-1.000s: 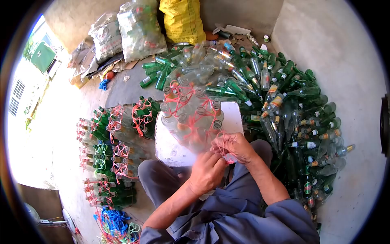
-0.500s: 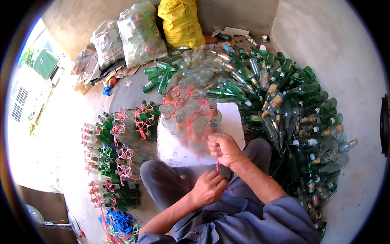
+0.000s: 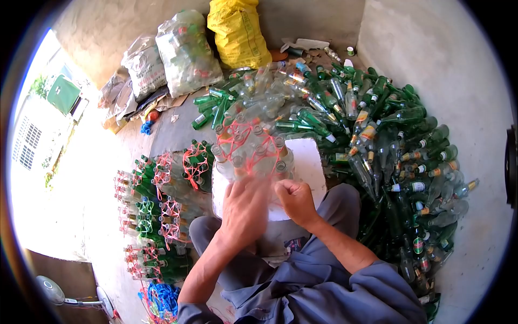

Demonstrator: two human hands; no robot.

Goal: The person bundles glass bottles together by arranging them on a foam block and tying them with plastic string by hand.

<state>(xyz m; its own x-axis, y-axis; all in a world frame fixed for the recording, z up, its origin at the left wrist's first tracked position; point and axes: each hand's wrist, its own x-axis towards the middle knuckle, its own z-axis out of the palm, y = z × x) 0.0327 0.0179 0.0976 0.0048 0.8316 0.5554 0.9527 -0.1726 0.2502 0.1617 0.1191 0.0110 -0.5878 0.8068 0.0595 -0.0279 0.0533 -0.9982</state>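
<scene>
A bundle of clear glass bottles [image 3: 222, 166] stands upright on a white block [image 3: 307, 156] in front of me. Red plastic string [image 3: 237, 135] criss-crosses between the bottle necks. At the bundle's near side my right hand [image 3: 297, 202] is closed in a fist around the string, whose end is hidden by the fingers. My left hand [image 3: 245, 208] is over the near edge of the bundle, smeared by motion, so its fingers cannot be made out.
Tied bundles of green and clear bottles [image 3: 162, 210] stand to the left, near blue string [image 3: 162, 297]. Loose bottles [image 3: 399, 162] are heaped right and behind. Filled sacks [image 3: 186, 54] and a yellow sack [image 3: 237, 35] lean at the back wall. A fan [image 3: 51, 289] is lower left.
My left hand has moved up and forward from my lap to the bundle. The string stretched between my hands no longer shows. My right fist has stayed nearly in place, turned slightly.
</scene>
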